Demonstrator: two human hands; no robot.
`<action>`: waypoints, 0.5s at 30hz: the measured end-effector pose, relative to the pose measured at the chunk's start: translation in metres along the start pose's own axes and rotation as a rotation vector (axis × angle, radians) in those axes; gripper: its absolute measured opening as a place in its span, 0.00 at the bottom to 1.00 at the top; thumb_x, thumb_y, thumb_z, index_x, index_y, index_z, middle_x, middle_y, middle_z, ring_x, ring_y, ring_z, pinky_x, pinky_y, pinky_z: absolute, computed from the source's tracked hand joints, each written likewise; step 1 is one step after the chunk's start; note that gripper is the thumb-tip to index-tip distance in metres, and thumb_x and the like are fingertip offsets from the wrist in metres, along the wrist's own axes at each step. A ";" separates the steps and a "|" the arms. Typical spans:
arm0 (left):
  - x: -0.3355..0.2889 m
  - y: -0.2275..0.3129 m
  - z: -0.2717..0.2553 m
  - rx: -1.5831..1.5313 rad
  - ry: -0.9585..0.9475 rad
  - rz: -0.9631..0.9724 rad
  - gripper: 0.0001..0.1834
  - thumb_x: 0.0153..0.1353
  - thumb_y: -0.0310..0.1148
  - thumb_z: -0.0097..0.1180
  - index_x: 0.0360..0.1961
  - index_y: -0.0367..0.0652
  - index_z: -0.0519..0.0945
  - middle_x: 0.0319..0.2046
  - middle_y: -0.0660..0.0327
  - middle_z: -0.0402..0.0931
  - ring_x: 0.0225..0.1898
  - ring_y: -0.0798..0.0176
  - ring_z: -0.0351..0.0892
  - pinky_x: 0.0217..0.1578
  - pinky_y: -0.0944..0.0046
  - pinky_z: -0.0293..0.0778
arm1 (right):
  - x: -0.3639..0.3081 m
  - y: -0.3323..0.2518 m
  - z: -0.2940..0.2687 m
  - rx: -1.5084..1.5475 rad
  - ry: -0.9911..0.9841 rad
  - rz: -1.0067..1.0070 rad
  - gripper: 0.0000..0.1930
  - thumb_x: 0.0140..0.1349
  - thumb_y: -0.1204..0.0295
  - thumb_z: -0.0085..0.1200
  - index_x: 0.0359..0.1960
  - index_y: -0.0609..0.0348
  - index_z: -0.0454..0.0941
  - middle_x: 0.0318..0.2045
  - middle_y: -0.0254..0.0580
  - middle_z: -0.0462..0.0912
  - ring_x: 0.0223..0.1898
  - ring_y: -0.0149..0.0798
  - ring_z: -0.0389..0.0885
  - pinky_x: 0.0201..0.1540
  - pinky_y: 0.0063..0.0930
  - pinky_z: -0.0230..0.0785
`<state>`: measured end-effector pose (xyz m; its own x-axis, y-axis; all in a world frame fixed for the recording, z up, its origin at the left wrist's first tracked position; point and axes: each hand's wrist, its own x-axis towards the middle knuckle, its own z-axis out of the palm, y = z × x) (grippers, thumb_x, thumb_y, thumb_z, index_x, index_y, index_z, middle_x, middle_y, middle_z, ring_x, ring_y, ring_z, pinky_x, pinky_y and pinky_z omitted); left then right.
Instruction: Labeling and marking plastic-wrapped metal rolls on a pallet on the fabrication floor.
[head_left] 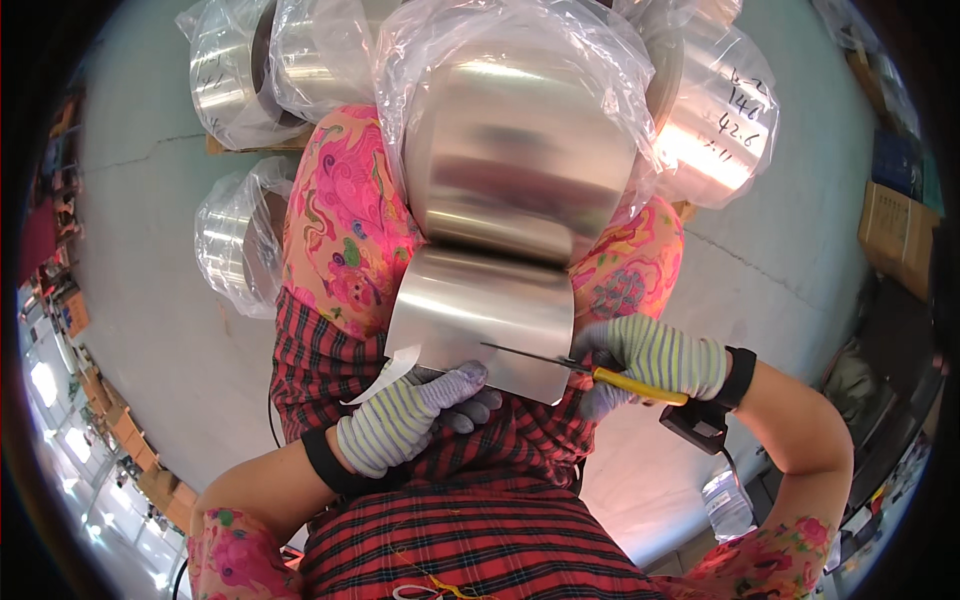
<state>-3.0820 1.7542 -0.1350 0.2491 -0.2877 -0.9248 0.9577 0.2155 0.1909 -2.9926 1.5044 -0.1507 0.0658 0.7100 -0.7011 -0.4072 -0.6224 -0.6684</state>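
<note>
A large coil of silvery metal strip (520, 150), partly wrapped in clear plastic, sits between my knees. Its loose end, a shiny metal sheet (480, 300), hangs down toward my lap, with a narrow strip bent away at its left corner. My left hand (415, 418), in a striped glove, grips the sheet's near edge, thumb on top and fingers partly hidden beneath. In my gloved right hand (660, 360) is a pair of scissors (640, 388) with yellow handles. Their dark blades lie across the right part of the sheet, pointing left; the lower blade cannot be made out.
More plastic-wrapped metal coils stand around: one coil (225, 75) at the far left, a smaller coil (232, 235) below it, and another coil (715, 115) at the far right. A cardboard box (897, 232) is at the right edge. My checked apron (470, 540) covers my lap.
</note>
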 end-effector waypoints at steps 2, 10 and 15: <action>0.001 -0.002 -0.001 -0.035 0.031 -0.063 0.17 0.57 0.42 0.56 0.36 0.38 0.77 0.26 0.59 0.78 0.23 0.74 0.74 0.24 0.77 0.69 | -0.006 -0.006 0.002 0.013 0.062 0.081 0.20 0.58 0.74 0.54 0.52 0.58 0.69 0.26 0.36 0.80 0.27 0.26 0.78 0.30 0.21 0.72; 0.006 -0.005 -0.011 -0.019 -0.065 -0.050 0.17 0.60 0.43 0.53 0.35 0.38 0.79 0.28 0.63 0.79 0.24 0.76 0.74 0.26 0.79 0.69 | 0.008 0.006 -0.010 0.271 -0.258 0.093 0.26 0.59 0.73 0.48 0.61 0.53 0.59 0.40 0.34 0.76 0.36 0.26 0.76 0.33 0.21 0.73; 0.005 -0.003 -0.014 0.008 -0.058 -0.086 0.16 0.61 0.41 0.53 0.34 0.37 0.80 0.27 0.63 0.80 0.24 0.77 0.74 0.26 0.79 0.69 | 0.022 0.005 -0.008 0.252 -0.296 0.049 0.23 0.60 0.72 0.45 0.59 0.53 0.62 0.27 0.27 0.69 0.24 0.20 0.67 0.21 0.14 0.61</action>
<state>-3.0859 1.7648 -0.1452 0.1731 -0.3580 -0.9175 0.9770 0.1798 0.1142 -2.9861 1.5146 -0.1714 -0.2101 0.7691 -0.6037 -0.6169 -0.5833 -0.5284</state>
